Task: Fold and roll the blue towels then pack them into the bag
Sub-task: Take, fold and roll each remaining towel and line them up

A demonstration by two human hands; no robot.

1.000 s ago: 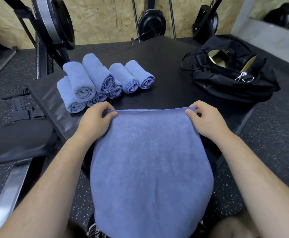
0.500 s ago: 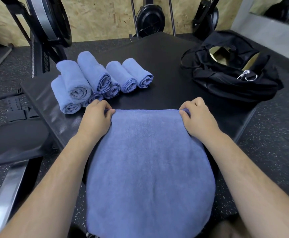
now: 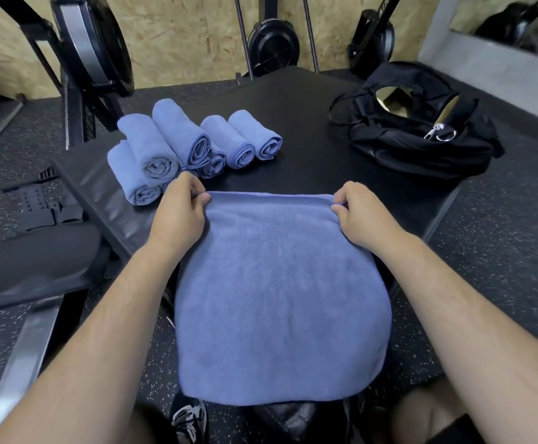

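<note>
Your left hand (image 3: 178, 214) and right hand (image 3: 362, 217) each pinch a far corner of the blue towel (image 3: 280, 299); black bag (image 3: 418, 152) open, contents unclear.

Your towel (image 3: 280, 283) has changed along the edge facing the rolled towels (image 3: 178, 145). A second ago it lay flat; now it is turned over on itself into a narrow lip. Your left grip (image 3: 178, 213) and right grip (image 3: 362, 216) now curl tighter, knuckles up, round its corners.
</note>
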